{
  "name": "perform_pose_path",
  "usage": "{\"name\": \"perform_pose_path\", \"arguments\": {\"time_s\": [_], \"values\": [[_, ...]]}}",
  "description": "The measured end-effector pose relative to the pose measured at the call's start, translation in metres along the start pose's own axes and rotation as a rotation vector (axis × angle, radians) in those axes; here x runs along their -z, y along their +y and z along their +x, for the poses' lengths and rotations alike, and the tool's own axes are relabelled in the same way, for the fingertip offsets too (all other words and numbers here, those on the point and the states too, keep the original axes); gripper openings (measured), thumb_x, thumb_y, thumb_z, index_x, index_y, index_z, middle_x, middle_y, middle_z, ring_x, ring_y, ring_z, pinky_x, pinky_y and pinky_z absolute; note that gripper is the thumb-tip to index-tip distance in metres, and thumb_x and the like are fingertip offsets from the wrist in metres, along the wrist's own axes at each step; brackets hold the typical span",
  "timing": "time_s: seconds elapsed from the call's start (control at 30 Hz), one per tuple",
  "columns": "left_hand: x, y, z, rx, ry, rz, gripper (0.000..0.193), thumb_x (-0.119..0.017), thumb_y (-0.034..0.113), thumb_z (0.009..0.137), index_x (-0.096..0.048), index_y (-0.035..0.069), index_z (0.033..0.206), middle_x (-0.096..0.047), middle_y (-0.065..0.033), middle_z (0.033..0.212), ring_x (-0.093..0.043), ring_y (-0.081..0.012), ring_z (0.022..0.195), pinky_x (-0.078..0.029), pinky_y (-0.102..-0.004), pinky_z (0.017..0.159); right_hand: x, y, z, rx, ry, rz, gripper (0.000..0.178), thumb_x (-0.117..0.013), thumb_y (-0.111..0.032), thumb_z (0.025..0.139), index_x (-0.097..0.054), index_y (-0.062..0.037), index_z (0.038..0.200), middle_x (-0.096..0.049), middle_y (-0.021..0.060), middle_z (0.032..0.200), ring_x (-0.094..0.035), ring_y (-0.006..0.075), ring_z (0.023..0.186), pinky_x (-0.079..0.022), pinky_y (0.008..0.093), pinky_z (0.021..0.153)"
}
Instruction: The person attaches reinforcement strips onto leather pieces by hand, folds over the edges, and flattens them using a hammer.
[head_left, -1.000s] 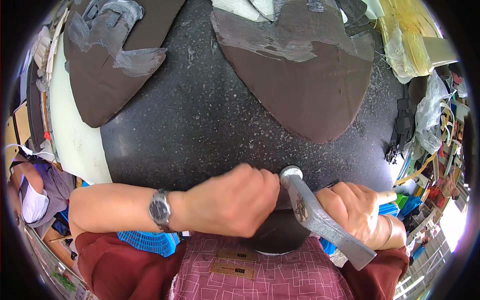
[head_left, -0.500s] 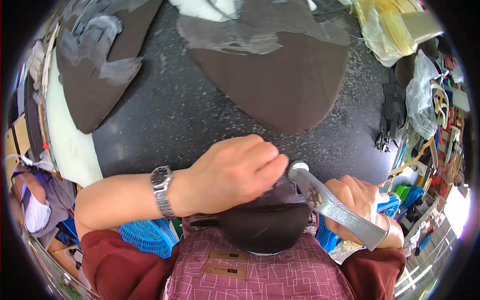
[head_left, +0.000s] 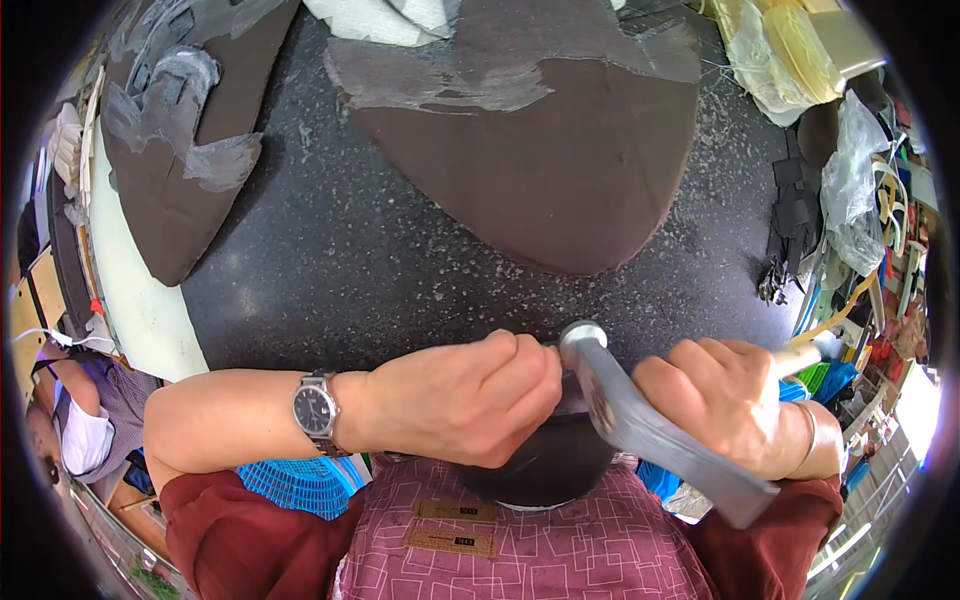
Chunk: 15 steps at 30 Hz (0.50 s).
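Note:
My right hand (head_left: 715, 405) is wrapped round a hammer (head_left: 655, 440); its metal head slants across in front of the knuckles, and the pale end of the handle shows beyond them. The hammer's round face is close to the fingertips of my left hand (head_left: 465, 400). Those fingers are curled closed at the upper edge of a dark brown rounded piece (head_left: 545, 465), apparently leather, and the hand covers its left part. This piece lies against my lap at the table's near edge. The left fingertips are partly hidden.
A large brown rounded panel (head_left: 560, 170) with grey smears lies on the black speckled table (head_left: 330, 260). A similar panel (head_left: 165, 220) is at the left, over a white sheet (head_left: 150, 320). Black strips (head_left: 790, 210) and plastic wrap (head_left: 850, 180) lie right. A blue basket (head_left: 295, 487) stands below.
My left hand has shifted slightly down, its fingers nearer the hammer face. My right hand has turned and moved a little right, swinging the hammer's face slightly left. The view has shifted slightly.

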<state>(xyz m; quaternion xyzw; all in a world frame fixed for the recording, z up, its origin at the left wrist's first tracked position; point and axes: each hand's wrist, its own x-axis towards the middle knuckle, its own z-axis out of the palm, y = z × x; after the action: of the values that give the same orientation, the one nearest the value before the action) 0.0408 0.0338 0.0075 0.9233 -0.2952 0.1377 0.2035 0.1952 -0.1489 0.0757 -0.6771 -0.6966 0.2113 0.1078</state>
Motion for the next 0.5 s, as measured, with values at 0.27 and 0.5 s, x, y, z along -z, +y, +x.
{"name": "perform_pose_path", "arguments": {"time_s": [0.27, 0.5], "values": [[0.001, 0.004, -0.017, 0.346, 0.133, -0.320, 0.025, -0.066, 0.008, 0.066, -0.066, -0.003, 0.088, -0.058, -0.0108, 0.085, -0.057, -0.0202, 0.073, -0.050, -0.0279, 0.058, -0.006, 0.002, -0.003, 0.019, -0.007, -0.020, 0.025, -0.063, -0.017, 0.067, -0.054, -0.0036, 0.086, -0.037, 0.0013, 0.061, -0.049, 0.0123, 0.046, -0.039, 0.0266, 0.037], [-0.007, 0.018, -0.022, 0.075, 0.117, 0.160, 0.019, -0.065, 0.008, 0.072, -0.066, -0.006, 0.084, -0.058, -0.0113, 0.081, -0.057, -0.0198, 0.067, -0.049, -0.0267, 0.055, -0.003, 0.003, 0.005, 0.106, 0.021, -0.027, 0.025, -0.063, -0.016, 0.064, -0.056, -0.0039, 0.085, -0.038, -0.0006, 0.060, -0.047, 0.0106, 0.043, -0.037, 0.0254, 0.037]]}}
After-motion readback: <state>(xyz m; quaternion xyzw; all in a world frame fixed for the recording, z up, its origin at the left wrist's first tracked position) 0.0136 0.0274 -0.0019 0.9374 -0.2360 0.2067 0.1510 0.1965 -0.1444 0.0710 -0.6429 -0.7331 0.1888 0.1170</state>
